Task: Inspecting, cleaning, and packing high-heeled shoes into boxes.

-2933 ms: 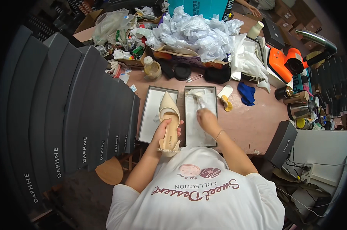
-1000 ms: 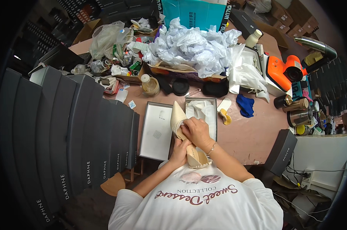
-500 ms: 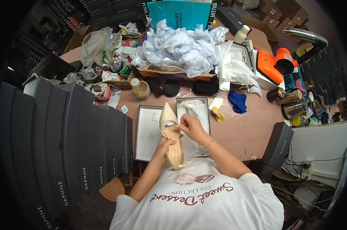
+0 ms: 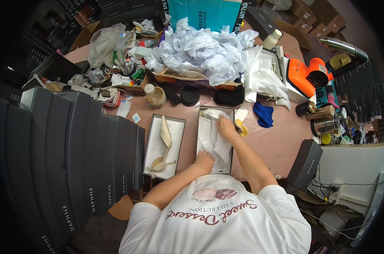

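A beige high-heeled shoe with a pointed toe lies on its side in a shallow white-lined box lid left of centre. To its right stands an open grey shoebox filled with crumpled white tissue paper. Over the box's far part, my right hand has its fingers closed on the paper. My left hand grips the paper at the near left edge, its fingertips partly hidden.
Tall stacks of dark shoeboxes rise at my left. A heap of pale tissue fills the table's back, with a jar before it. On the right are a blue cloth, an orange device and a dark box.
The shoe has left both hands and now lies in the lid. My hands have moved onto the tissue paper in the right-hand box, and the lid sits slightly further left.
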Available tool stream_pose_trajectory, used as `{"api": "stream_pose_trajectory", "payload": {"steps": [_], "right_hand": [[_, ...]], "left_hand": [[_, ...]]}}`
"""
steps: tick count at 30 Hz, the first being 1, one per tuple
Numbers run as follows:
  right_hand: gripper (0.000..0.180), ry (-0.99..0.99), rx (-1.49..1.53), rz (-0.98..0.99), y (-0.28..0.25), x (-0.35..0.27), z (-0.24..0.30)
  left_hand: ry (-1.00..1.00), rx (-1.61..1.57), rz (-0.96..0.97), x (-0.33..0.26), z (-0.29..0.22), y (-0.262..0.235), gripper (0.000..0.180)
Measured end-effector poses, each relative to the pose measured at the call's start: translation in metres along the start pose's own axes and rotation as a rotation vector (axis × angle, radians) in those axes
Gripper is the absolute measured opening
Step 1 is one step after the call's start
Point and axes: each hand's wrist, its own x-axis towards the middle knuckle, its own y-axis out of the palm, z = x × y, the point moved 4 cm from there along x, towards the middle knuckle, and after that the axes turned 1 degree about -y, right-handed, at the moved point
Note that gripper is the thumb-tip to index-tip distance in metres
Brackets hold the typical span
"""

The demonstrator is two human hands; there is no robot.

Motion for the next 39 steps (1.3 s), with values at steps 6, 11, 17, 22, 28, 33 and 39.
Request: {"api": "stream_pose_trajectory", "payload": {"steps": [6,11,17,22,28,33,39], "right_hand": [[0.027,-0.182,0.861,-0.314,-0.138,-0.063,0.057],[0.026,-0.333,1.219,-0.537,-0.214,-0.098,0.056],[0.016,-0.171,1.059,-0.540,-0.122,-0.119,0.119],[0.016,-0.292,0.460,0.121,-0.098,-0.184,0.114],[0.055,-0.618,0.530,-0.149,-0.198,-0.173,0.123],[0.047,-0.270,0.758,0.209,-0.175,-0.170,0.085],[0.034,0.013,0.716,-0.349,-0.197,-0.186,0.015]], "left_hand": [[0.003,-0.068,-0.070,-0.006,-0.002,-0.012,0.032],[0.062,-0.598,-0.869,-0.053,-0.009,-0.105,0.034],[-0.039,-2.104,-0.344,-0.078,-0.046,-0.109,0.063],[0.078,-1.933,-0.610,-0.109,0.016,-0.090,0.069],[0.021,-1.615,-0.067,-0.147,0.046,-0.097,0.064],[-0.132,-1.459,-0.218,-0.158,0.056,-0.104,0.044],[-0.263,-0.967,-1.170,-0.167,0.105,-0.160,0.023]]}}
